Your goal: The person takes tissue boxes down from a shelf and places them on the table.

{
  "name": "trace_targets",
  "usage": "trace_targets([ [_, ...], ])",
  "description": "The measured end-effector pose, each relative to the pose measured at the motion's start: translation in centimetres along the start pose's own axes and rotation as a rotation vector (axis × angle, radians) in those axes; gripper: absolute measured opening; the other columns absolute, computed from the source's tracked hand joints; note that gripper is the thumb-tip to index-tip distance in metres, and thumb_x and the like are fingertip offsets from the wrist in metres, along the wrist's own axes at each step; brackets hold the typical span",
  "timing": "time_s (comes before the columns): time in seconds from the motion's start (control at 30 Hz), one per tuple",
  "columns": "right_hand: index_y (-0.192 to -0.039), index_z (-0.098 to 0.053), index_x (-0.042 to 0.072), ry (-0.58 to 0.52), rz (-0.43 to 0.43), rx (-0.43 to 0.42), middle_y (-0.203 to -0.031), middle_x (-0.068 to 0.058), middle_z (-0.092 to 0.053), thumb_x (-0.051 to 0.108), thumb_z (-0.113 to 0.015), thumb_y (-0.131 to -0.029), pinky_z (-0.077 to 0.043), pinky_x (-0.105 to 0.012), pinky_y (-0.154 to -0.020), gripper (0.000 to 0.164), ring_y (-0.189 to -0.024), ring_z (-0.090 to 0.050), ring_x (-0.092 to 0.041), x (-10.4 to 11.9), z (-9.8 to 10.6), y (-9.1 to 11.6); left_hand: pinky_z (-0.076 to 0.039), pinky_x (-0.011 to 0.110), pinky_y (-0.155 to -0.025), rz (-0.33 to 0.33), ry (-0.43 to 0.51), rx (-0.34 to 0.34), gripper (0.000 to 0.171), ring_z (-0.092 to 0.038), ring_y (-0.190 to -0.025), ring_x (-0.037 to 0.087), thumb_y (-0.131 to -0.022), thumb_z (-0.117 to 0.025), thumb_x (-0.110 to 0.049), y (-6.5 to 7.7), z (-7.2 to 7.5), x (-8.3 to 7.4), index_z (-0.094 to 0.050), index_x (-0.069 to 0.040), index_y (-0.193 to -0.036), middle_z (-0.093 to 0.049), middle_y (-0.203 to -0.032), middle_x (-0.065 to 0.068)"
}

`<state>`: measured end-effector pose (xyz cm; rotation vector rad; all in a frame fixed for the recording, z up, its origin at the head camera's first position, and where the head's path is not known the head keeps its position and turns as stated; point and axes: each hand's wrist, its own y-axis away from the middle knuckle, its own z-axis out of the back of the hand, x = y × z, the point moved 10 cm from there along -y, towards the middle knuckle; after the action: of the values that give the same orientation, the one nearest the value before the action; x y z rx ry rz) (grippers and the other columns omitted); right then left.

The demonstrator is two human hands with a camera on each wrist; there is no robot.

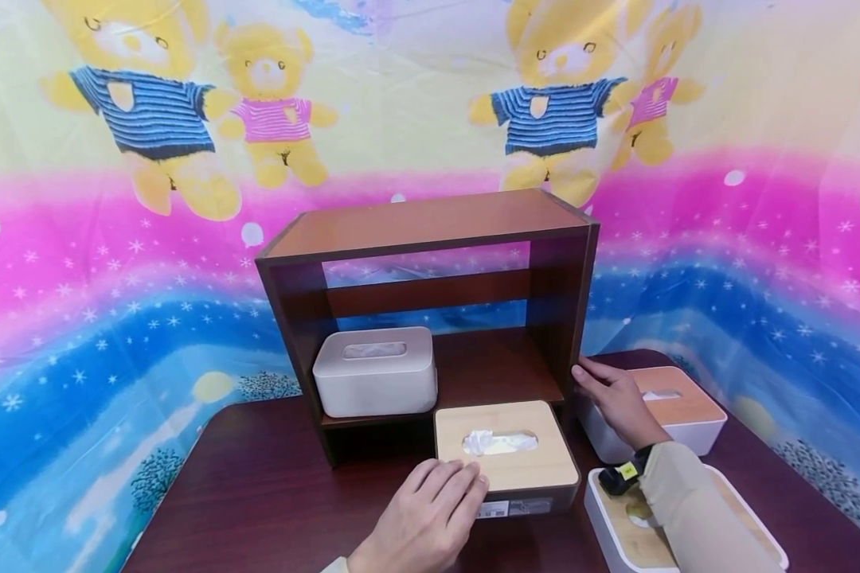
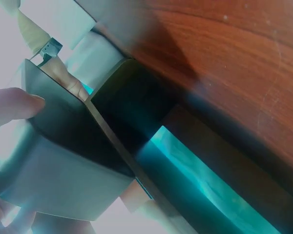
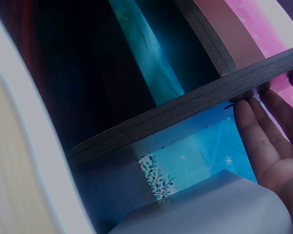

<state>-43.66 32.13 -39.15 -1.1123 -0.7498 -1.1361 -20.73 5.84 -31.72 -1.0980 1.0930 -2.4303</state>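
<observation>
My left hand [image 1: 430, 513] holds a tissue box [image 1: 519, 469] with a pale wood lid and a grey body at the front of a brown wooden shelf unit [image 1: 430, 224]. Its fingers lie over the near left of the lid. In the left wrist view, the thumb [image 2: 17, 105] presses the box's side [image 2: 78, 175]. My right hand [image 1: 619, 402] touches the unit's right side panel; in the right wrist view, extended fingers [image 3: 256, 141] meet the panel [image 3: 185, 105] from outside. A whitish tissue box [image 1: 376, 382] sits on the shelf's left.
Right of the unit stands a white tissue box [image 1: 681, 398] with an orange-brown lid. Nearer, under the right forearm, is another white box [image 1: 609, 521] with a wood lid. The dark red table [image 1: 258, 493] carries everything; a bear-patterned cloth [image 1: 401, 119] hangs behind.
</observation>
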Motion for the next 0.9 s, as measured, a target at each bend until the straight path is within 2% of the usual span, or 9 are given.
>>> trace_targets([
  [0.4,-0.136,-0.035,0.012,-0.01,-0.002,0.01,-0.134,-0.015,-0.04,0.043,-0.049,-0.088,-0.042,-0.035,-0.084,0.06,-0.107,-0.052,-0.027,0.0,0.0,0.0,-0.048,0.03,-0.064,-0.067,-0.081,-0.116,0.025,-0.06,-0.078,0.02,-0.086,-0.042,-0.009,0.9,0.7,-1.0,-0.066,-0.004,-0.092,-0.065,-0.093,0.009],
  [0.63,-0.136,-0.037,0.016,0.003,-0.002,0.0,-0.133,-0.013,-0.041,0.045,-0.049,-0.087,-0.042,-0.036,-0.084,0.057,-0.105,-0.054,-0.024,-0.1,0.1,-0.1,-0.048,0.029,-0.063,-0.087,-0.088,-0.127,0.023,-0.06,-0.077,0.019,-0.088,-0.043,-0.008,1.4,0.5,-1.6,-0.065,-0.005,-0.092,-0.065,-0.091,0.008],
  [0.9,-0.135,-0.038,0.016,-0.008,-0.007,-0.008,-0.133,-0.012,-0.042,0.045,-0.05,-0.087,-0.043,-0.033,-0.084,0.058,-0.106,-0.053,-0.023,-0.5,0.0,-0.1,-0.049,0.029,-0.064,-0.112,-0.073,-0.118,0.024,-0.061,-0.077,0.019,-0.087,-0.043,-0.008,1.6,0.6,-2.1,-0.066,-0.007,-0.089,-0.065,-0.089,0.008],
])
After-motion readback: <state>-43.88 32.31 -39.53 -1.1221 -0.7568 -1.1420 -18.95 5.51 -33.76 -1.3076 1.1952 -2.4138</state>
